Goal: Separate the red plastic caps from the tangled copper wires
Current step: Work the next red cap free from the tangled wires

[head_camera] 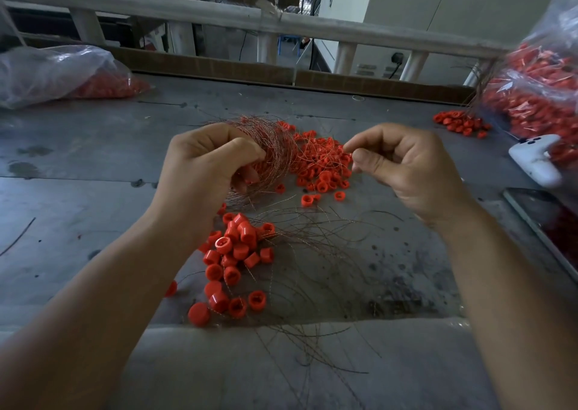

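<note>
The left hand (206,159) grips the tangled hank of thin copper wires (276,146), fingers and thumb curled round its middle. The hank is held off the grey metal table (93,159), and its curved strands run roughly from 12 o'clock to 6 o'clock through the fist.

The right hand (403,168) has its fingers curled, with thumb and forefinger pressed together at 3 o'clock from the hank. It appears to pinch a single copper strand (316,151) that leads back to the hank along the 9-to-3 line.

Red cylindrical plastic caps lie in two groups:
- The far pile of caps (325,171) lies under and beyond the gap between the hands, with wires across it.
- The near pile of caps (234,253) lies at 6 o'clock from the left hand, beside loose wire offcuts (312,253).

Judgement: the right hand is nearer the free strand. A pull toward 3 o'clock follows the strand's axis, and the left hand must anchor the hank.
</note>
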`<state>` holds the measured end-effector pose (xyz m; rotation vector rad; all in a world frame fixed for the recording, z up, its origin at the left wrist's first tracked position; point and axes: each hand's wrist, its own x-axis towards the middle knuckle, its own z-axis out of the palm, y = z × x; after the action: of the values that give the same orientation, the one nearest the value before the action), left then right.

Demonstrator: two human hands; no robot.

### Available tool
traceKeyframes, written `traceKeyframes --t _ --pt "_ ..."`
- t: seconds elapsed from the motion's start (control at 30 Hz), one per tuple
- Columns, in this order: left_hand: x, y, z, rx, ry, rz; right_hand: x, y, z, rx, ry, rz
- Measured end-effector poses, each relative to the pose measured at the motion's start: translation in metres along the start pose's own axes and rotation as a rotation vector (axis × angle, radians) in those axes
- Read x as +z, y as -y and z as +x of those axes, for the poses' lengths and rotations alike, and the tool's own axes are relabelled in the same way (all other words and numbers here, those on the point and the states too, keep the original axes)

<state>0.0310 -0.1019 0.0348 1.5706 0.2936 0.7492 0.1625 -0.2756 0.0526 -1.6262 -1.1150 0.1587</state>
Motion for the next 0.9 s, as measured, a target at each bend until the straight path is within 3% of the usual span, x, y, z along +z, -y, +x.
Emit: traceKeyframes --t 0.13,0.43,0.7,0.9 --pt "0.001 0.002 0.0 -0.013 -0.016 0.016 0.001 -0.001 0.0 -0.013 -0.083 -0.064" --pt "-0.003 0.002 0.002 -0.034 -0.03 0.042 -0.001 -0.01 0.003 0.106 -0.017 -0.187" --pt "-0.002 -0.001 0.001 -0.028 -0.001 0.025 0.009 -0.011 0.0 0.237 0.208 -0.126" --pt "0.005 -0.001 -0.004 -0.024 0.124 0.056 0.021 -0.003 0.0 0.072 -0.043 -0.037"
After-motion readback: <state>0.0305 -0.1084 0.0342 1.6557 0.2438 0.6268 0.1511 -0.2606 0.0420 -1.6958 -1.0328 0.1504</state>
